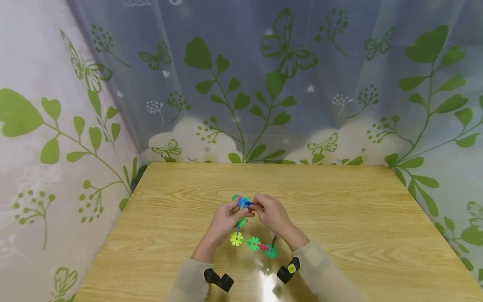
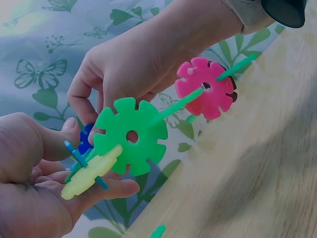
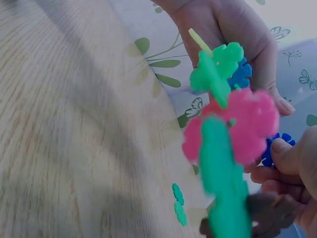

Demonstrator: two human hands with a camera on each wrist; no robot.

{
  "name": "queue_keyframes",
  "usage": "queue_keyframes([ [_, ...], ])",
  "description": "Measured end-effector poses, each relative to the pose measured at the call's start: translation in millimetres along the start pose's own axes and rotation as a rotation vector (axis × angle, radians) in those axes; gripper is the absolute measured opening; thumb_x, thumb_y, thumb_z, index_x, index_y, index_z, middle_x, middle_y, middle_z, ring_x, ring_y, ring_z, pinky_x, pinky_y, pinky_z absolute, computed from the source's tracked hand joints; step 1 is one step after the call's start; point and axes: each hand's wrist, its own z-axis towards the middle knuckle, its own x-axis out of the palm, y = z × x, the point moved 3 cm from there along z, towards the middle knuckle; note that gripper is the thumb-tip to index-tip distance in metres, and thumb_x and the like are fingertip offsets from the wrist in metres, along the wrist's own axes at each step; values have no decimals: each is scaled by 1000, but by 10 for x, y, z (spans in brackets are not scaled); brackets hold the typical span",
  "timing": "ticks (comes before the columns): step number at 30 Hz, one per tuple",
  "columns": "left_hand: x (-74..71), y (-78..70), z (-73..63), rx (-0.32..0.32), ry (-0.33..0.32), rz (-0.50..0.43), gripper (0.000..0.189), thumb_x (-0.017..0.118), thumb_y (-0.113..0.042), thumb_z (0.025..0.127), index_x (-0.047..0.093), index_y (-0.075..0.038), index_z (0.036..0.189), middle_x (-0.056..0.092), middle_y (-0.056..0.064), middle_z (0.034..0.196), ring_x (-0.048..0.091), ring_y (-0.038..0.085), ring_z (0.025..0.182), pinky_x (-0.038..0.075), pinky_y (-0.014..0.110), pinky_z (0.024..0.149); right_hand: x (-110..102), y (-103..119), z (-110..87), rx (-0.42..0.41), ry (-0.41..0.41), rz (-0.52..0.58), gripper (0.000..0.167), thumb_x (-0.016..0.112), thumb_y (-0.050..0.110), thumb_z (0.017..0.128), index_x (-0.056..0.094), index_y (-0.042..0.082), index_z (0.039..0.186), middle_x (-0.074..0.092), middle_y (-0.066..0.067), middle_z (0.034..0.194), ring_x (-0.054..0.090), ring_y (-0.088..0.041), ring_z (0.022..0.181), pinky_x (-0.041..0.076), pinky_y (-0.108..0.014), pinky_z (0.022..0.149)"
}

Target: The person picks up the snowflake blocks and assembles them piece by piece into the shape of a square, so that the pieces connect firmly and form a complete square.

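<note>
A chain of notched plastic snowflake discs hangs from my left hand [image 1: 225, 218], whose fingers and thumb hold it near a blue disc [image 1: 243, 203]. Between the thumb and fingers of my right hand [image 1: 272, 214] is a dark blue disc [image 3: 272, 148], held edge-on close beside the blue one. Whether the two discs interlock is hidden by the fingers. Lower down, the chain runs through a yellow disc [image 1: 236, 238], a green disc [image 1: 254, 243], a pink disc [image 2: 204, 89] and a teal disc [image 1: 271, 251]. A brown disc [image 3: 271, 214] shows blurred at the near end.
The wooden table [image 1: 339, 201] stretches out around both hands. Green pieces [image 3: 179, 204] appear beyond the chain over the tabletop; whether they are joined to it I cannot tell. A leaf-and-butterfly patterned curtain [image 1: 241, 84] borders the table's back and sides.
</note>
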Motion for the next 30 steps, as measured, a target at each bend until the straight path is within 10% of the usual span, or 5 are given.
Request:
queue_keyframes([
  [21, -35, -10, 3, -39, -91, -181, 50, 56, -8, 93, 37, 5, 137, 60, 26, 113, 59, 43, 98, 52, 50, 82, 42, -39, -18, 16, 0, 101, 12, 71, 9, 82, 60, 13, 82, 57, 7, 77, 51, -6, 66, 45, -19, 51],
  [30, -67, 61, 19, -9, -129, -183, 47, 62, -18, 91, 45, 4, 130, 65, 21, 100, 67, 26, 78, 51, 59, 77, 99, 13, 8, -16, 8, 119, 10, 72, 9, 81, 62, 11, 84, 58, 4, 79, 52, -7, 66, 47, -17, 53],
])
